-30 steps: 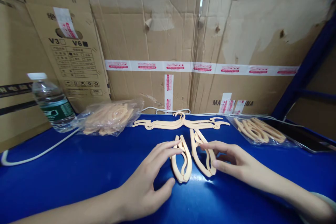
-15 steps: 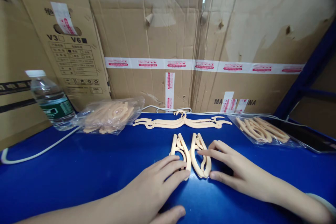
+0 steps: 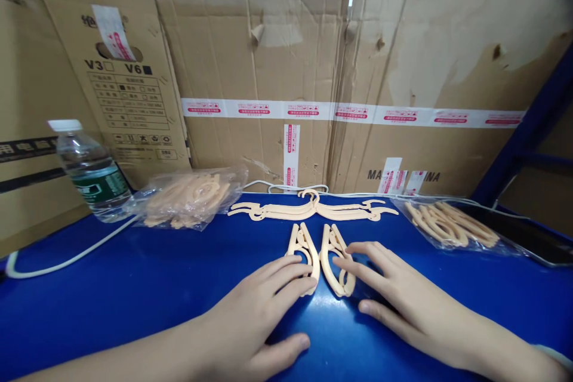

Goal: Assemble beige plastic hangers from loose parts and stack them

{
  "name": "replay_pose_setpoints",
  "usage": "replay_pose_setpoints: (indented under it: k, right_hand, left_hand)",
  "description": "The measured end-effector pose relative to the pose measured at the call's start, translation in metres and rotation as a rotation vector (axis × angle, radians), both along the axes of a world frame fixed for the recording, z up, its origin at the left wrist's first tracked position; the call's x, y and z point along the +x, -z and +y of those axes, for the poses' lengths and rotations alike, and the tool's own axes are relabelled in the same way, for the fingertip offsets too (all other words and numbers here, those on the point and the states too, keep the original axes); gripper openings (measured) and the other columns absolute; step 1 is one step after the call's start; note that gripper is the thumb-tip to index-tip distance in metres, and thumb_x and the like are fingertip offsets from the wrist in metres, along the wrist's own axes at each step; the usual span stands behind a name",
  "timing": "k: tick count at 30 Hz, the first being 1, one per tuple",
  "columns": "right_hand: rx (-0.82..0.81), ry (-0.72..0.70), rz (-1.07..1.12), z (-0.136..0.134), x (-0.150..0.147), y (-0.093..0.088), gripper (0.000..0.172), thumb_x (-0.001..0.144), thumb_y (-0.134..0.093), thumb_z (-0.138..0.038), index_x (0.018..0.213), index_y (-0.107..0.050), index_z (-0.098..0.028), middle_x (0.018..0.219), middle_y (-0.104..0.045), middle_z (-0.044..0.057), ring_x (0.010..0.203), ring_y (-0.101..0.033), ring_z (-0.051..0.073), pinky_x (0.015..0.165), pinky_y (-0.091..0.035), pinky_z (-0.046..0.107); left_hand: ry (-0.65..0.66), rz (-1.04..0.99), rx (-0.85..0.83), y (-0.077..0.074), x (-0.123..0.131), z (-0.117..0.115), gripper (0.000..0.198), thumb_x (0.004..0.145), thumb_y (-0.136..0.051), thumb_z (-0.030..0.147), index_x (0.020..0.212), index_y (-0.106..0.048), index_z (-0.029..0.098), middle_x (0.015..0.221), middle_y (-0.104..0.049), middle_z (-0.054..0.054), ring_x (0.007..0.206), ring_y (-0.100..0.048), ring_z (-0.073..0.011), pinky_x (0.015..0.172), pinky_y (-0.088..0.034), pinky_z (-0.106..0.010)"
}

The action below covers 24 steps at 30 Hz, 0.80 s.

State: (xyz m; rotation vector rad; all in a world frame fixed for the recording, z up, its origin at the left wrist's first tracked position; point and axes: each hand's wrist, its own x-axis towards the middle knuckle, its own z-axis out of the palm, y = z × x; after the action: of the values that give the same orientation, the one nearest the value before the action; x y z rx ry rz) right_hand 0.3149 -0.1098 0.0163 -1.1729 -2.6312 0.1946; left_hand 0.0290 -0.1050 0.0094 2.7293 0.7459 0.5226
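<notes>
Two folded beige plastic hangers lie side by side on the blue table (image 3: 147, 304). My left hand (image 3: 264, 298) rests with its fingertips on the left folded hanger (image 3: 316, 262), its thumb spread away. My right hand (image 3: 394, 286) has its fingertips over the right side of the right folded hanger (image 3: 327, 265), thumb apart on the table side. Neither hand is closed round a hanger, and fingers cover part of each. Just behind them lies an unfolded hanger (image 3: 286, 210), arms spread wide and hook toward the cardboard.
A clear bag of beige hangers (image 3: 188, 197) lies left, beside a water bottle (image 3: 96, 173). Another bagged set (image 3: 447, 224) lies right, near a dark flat device (image 3: 532, 239). A white cable (image 3: 67, 259) runs along the table; cardboard (image 3: 250, 65) stands behind.
Both folded hangers have shifted slightly away from me and to the left. My right fingers have spread further over the right one, and its thumb has come off the hanger's lower end.
</notes>
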Motion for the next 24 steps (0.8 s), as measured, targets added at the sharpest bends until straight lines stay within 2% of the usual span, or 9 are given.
replay_pose_setpoints:
  k: [5,14,19,24]
  right_hand:
    - [-0.005,-0.123,-0.055,-0.004,-0.0021,-0.0047,0.053,0.099,-0.045,-0.038,0.15,-0.033,-0.034,0.15,-0.043,0.012,0.139,-0.037,0.034,0.108,-0.039,0.054]
    - [-0.049,-0.123,0.002,-0.0034,0.0012,-0.0016,0.052,0.097,-0.049,-0.037,0.148,-0.037,-0.035,0.152,-0.041,0.009,0.14,-0.035,0.032,0.109,-0.04,0.05]
    - [-0.058,-0.118,-0.021,-0.0027,0.0012,0.0,0.053,0.098,-0.048,-0.038,0.149,-0.034,-0.036,0.154,-0.038,0.009,0.141,-0.033,0.032,0.109,-0.039,0.053]
    - [-0.076,-0.119,0.004,-0.0021,0.0008,-0.001,0.056,0.097,-0.049,-0.038,0.15,-0.031,-0.036,0.154,-0.037,0.009,0.142,-0.032,0.032,0.11,-0.038,0.052]
  left_hand:
    - [-0.015,0.009,-0.038,0.0003,-0.0002,-0.0014,0.065,0.085,-0.064,0.029,0.145,-0.042,0.021,0.147,-0.049,-0.013,0.137,-0.042,-0.0337,0.114,-0.036,-0.05]
    - [-0.016,-0.017,-0.08,-0.0012,-0.0004,-0.0011,0.065,0.084,-0.067,0.029,0.144,-0.044,0.022,0.147,-0.049,-0.013,0.138,-0.04,-0.036,0.113,-0.035,-0.053]
    - [-0.03,0.045,-0.093,-0.0027,0.0006,-0.0011,0.064,0.086,-0.064,0.031,0.145,-0.044,0.019,0.149,-0.046,-0.015,0.14,-0.036,-0.0364,0.113,-0.035,-0.054]
    - [-0.026,-0.003,-0.1,-0.0042,-0.0005,-0.0007,0.063,0.085,-0.065,0.03,0.144,-0.045,0.021,0.147,-0.048,-0.013,0.139,-0.038,-0.036,0.113,-0.034,-0.054]
